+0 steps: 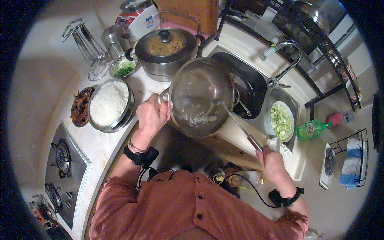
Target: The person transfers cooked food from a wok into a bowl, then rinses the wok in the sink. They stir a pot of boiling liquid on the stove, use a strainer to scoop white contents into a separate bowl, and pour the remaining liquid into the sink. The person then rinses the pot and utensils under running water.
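My left hand [152, 114] grips the left loop handle of a large metal pot [201, 87], with a bit of pink cloth at the fingers. The pot is tilted, its inside facing me, with white grain-like bits on its lower wall. My right hand [270, 160] is closed round the dark handle of a long metal utensil [240, 124]; its far end lies inside the pot, its shape unclear. A steel bowl heaped with what looks like white rice [108, 103] stands left of my left hand. Behind the pot is a lidded pot [165, 57].
A sink [255, 75] with a tap [292, 64] lies right of the pot. A bowl of chopped greens [281, 121] and a green soap bottle [310, 129] stand beyond my right hand. At left are a gas stove [78, 180], a dish of dark food [80, 109] and chopped herbs [123, 69].
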A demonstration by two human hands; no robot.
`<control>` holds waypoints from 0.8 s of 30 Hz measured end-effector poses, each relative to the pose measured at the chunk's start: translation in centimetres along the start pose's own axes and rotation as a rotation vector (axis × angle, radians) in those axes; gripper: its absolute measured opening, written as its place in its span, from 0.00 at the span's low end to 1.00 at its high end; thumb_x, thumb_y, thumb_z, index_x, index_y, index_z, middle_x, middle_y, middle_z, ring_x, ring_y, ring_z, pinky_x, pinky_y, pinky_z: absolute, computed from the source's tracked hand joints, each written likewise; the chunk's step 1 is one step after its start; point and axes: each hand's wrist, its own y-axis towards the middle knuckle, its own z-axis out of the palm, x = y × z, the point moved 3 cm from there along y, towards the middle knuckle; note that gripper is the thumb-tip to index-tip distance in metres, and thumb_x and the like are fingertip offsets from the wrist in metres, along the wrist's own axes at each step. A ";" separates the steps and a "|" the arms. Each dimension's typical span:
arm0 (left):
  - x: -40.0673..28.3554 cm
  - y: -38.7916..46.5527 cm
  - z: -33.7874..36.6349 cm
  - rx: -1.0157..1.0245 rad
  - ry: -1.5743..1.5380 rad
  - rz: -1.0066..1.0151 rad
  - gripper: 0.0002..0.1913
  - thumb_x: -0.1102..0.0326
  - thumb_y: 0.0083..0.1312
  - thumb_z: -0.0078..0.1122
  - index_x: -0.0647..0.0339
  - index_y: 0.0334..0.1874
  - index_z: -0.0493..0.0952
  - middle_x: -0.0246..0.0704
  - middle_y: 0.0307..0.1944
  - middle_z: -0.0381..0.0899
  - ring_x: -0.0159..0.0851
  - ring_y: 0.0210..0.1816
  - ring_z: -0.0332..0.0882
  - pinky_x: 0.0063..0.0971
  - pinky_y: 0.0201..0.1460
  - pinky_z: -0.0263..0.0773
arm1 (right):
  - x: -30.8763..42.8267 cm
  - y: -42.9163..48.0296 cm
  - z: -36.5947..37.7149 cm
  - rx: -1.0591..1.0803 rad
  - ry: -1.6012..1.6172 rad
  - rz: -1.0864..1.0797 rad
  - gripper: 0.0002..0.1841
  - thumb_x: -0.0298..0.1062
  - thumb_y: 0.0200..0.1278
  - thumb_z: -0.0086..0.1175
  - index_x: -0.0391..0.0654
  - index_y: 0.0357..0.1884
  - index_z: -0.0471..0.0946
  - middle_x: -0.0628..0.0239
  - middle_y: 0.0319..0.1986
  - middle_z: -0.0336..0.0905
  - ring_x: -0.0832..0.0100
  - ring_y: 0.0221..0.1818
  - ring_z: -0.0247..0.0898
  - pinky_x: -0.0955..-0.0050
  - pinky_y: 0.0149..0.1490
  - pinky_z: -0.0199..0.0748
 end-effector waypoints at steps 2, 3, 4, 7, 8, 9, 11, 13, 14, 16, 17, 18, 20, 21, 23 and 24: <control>-0.2 0.1 -0.1 0.017 -0.007 -0.032 0.14 0.60 0.60 0.54 0.64 0.24 0.70 0.42 0.13 0.73 0.52 0.20 0.75 0.40 0.26 0.70 | 1.1 1.8 0.6 -0.090 0.111 0.016 0.17 0.44 0.67 0.43 0.38 0.32 0.69 0.47 0.17 0.74 0.46 0.22 0.72 0.51 0.26 0.69; -0.5 0.1 -0.2 0.016 0.004 -0.010 0.14 0.60 0.60 0.54 0.64 0.24 0.69 0.42 0.13 0.74 0.52 0.20 0.75 0.40 0.26 0.70 | 1.7 2.9 1.1 -0.116 0.137 0.022 0.16 0.43 0.66 0.43 0.38 0.32 0.68 0.46 0.18 0.73 0.45 0.23 0.72 0.51 0.27 0.69; -0.7 0.1 -0.3 0.014 0.018 0.010 0.14 0.60 0.60 0.54 0.64 0.24 0.69 0.42 0.13 0.74 0.51 0.20 0.75 0.40 0.26 0.70 | 2.4 4.0 1.7 -0.141 0.165 0.026 0.15 0.42 0.66 0.44 0.38 0.32 0.68 0.45 0.18 0.73 0.44 0.24 0.72 0.50 0.27 0.68; -0.8 -0.1 -0.3 0.047 -0.010 -0.013 0.14 0.61 0.60 0.54 0.64 0.23 0.69 0.40 0.13 0.74 0.50 0.20 0.76 0.39 0.25 0.70 | 3.4 4.3 2.7 -0.138 0.152 -0.004 0.14 0.42 0.66 0.44 0.39 0.32 0.67 0.46 0.19 0.74 0.45 0.23 0.72 0.51 0.27 0.68; -0.7 -0.1 -0.3 0.042 -0.028 -0.021 0.14 0.61 0.60 0.54 0.64 0.23 0.69 0.40 0.13 0.74 0.50 0.20 0.76 0.39 0.25 0.70 | 3.4 3.7 2.9 -0.099 0.122 -0.011 0.15 0.42 0.66 0.44 0.39 0.32 0.68 0.46 0.18 0.74 0.45 0.23 0.72 0.51 0.26 0.69; -0.6 -0.2 -0.3 0.040 -0.046 -0.032 0.14 0.61 0.60 0.54 0.64 0.23 0.69 0.39 0.12 0.74 0.49 0.20 0.76 0.39 0.25 0.70 | 3.5 2.8 3.1 -0.073 0.099 -0.038 0.15 0.43 0.66 0.43 0.38 0.33 0.69 0.47 0.18 0.74 0.46 0.22 0.73 0.52 0.25 0.70; -0.1 -0.1 -0.1 0.041 -0.013 -0.047 0.14 0.60 0.60 0.54 0.64 0.24 0.69 0.43 0.13 0.73 0.51 0.20 0.75 0.41 0.24 0.69 | 2.7 0.4 2.8 -0.025 0.056 -0.100 0.15 0.43 0.66 0.43 0.39 0.33 0.69 0.48 0.17 0.74 0.47 0.22 0.73 0.53 0.25 0.70; 0.4 0.0 0.0 0.026 0.027 -0.052 0.14 0.60 0.60 0.53 0.65 0.24 0.69 0.45 0.14 0.73 0.52 0.20 0.75 0.41 0.24 0.69 | 1.9 -1.1 2.4 0.032 0.031 -0.113 0.15 0.43 0.67 0.43 0.39 0.33 0.69 0.48 0.17 0.74 0.47 0.22 0.73 0.53 0.26 0.71; 0.4 -0.1 0.1 0.017 0.017 -0.036 0.14 0.60 0.60 0.53 0.65 0.24 0.70 0.46 0.14 0.73 0.53 0.20 0.75 0.42 0.24 0.69 | 1.8 -1.5 2.0 -0.014 0.061 -0.135 0.15 0.44 0.67 0.42 0.39 0.33 0.68 0.48 0.17 0.74 0.47 0.22 0.74 0.54 0.26 0.71; 0.5 -0.1 0.3 0.036 0.003 -0.056 0.14 0.60 0.60 0.53 0.65 0.25 0.70 0.47 0.15 0.73 0.53 0.20 0.74 0.42 0.24 0.68 | 1.7 -1.0 1.8 -0.001 0.059 -0.076 0.16 0.44 0.67 0.42 0.39 0.33 0.68 0.49 0.17 0.75 0.47 0.22 0.74 0.55 0.26 0.72; 0.3 -0.2 0.3 0.024 0.002 -0.034 0.14 0.60 0.60 0.53 0.66 0.26 0.70 0.47 0.15 0.73 0.53 0.20 0.74 0.42 0.24 0.68 | 2.1 -0.4 1.8 -0.044 0.085 -0.057 0.16 0.45 0.67 0.42 0.39 0.32 0.68 0.49 0.17 0.75 0.47 0.22 0.74 0.55 0.26 0.72; 0.3 -0.1 0.4 0.019 0.000 -0.025 0.14 0.60 0.60 0.53 0.66 0.26 0.70 0.47 0.14 0.72 0.54 0.20 0.74 0.42 0.24 0.68 | 2.6 0.8 2.2 -0.066 0.088 -0.014 0.17 0.45 0.66 0.43 0.39 0.31 0.68 0.49 0.18 0.75 0.48 0.22 0.74 0.55 0.26 0.73; 0.1 -0.2 0.4 0.018 -0.017 -0.006 0.14 0.60 0.60 0.53 0.66 0.26 0.70 0.47 0.14 0.72 0.54 0.20 0.74 0.42 0.24 0.68 | 3.7 2.6 3.0 -0.118 0.103 0.000 0.17 0.46 0.66 0.43 0.39 0.31 0.68 0.50 0.18 0.75 0.48 0.22 0.74 0.56 0.26 0.73; 0.1 -0.1 0.5 0.022 -0.034 0.004 0.14 0.60 0.60 0.54 0.66 0.26 0.70 0.47 0.14 0.72 0.54 0.20 0.74 0.42 0.24 0.68 | 4.3 3.5 3.5 -0.150 0.113 -0.028 0.17 0.46 0.66 0.43 0.39 0.30 0.68 0.50 0.18 0.75 0.49 0.22 0.74 0.57 0.26 0.73; 0.3 -0.1 0.5 0.021 -0.042 0.012 0.14 0.60 0.60 0.54 0.66 0.27 0.71 0.47 0.14 0.72 0.54 0.20 0.74 0.42 0.24 0.68 | 4.6 3.6 4.6 -0.137 0.100 -0.082 0.17 0.46 0.66 0.44 0.40 0.30 0.68 0.51 0.18 0.76 0.51 0.22 0.75 0.58 0.26 0.73; 0.5 0.0 0.7 0.019 -0.036 0.011 0.14 0.60 0.60 0.54 0.66 0.27 0.71 0.47 0.14 0.72 0.54 0.20 0.74 0.42 0.24 0.68 | 4.3 3.0 5.0 -0.092 0.076 -0.105 0.17 0.47 0.65 0.45 0.41 0.30 0.69 0.51 0.18 0.76 0.52 0.22 0.75 0.58 0.26 0.73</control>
